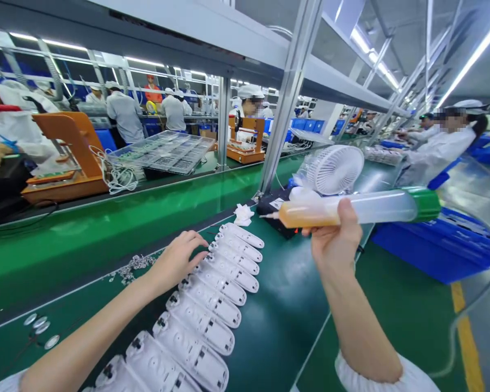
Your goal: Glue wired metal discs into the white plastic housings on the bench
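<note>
My right hand is closed round a large clear glue syringe with amber glue near its tip and a green cap at the far end; it is held level above the bench, tip pointing left. My left hand lies flat with fingers spread on a row of several white plastic housings laid side by side on the dark green mat. The fingertips rest on the housings near the far end of the row.
A green conveyor belt runs past the mat. A small white desk fan, a crumpled tissue and a black box stand beyond the housings. Loose small metal parts lie left. Blue crates sit right. Other workers in white sit around.
</note>
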A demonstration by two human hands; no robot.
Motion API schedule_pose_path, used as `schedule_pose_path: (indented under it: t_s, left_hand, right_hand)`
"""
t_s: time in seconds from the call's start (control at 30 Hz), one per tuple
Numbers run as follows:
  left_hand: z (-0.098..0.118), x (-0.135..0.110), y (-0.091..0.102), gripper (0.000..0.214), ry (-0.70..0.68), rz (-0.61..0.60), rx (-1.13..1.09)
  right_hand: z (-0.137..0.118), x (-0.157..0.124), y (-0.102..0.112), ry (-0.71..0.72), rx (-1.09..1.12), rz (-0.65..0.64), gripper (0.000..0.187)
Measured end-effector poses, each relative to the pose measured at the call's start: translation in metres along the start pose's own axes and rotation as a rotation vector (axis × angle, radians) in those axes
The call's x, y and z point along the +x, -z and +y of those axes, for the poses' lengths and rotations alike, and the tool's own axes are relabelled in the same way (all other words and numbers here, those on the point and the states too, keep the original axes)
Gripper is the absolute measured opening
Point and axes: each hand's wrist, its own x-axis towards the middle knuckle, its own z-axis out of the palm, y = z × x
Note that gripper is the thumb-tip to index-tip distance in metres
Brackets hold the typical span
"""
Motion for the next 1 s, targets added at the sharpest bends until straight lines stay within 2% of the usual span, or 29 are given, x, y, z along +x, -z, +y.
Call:
schedule_pose_path:
  t_s: [0.2, 0.4, 0.67, 1.0]
  left_hand:
    - [-0.004, 0.058, -0.033, 0.024, 0.046, -0.026, -0.032]
    - [-0.006, 0.091, -0.046, 0.024, 0.101, -0.032, -0.079]
    - [-0.016, 0.100, -0.055, 0.015, 0.082, -0.073, -0.120]
    - [-0.019, 0.100, -0.060, 0.013, 0.062, -0.089, -0.149]
  right_hand:
    - [0.056, -0.006, -0.001, -0.005, -0.127, -0.016, 0.036]
    - [0.081, 0.003, -0.003, -0.020, -0.230, -0.049, 0.039]
    - [0.107, -0.007, 0.006, -0.029, -0.387, -0.107, 0.040]
    - [0.116, -0.010, 0.008, -0.036, -0.542, -0.158, 0.039]
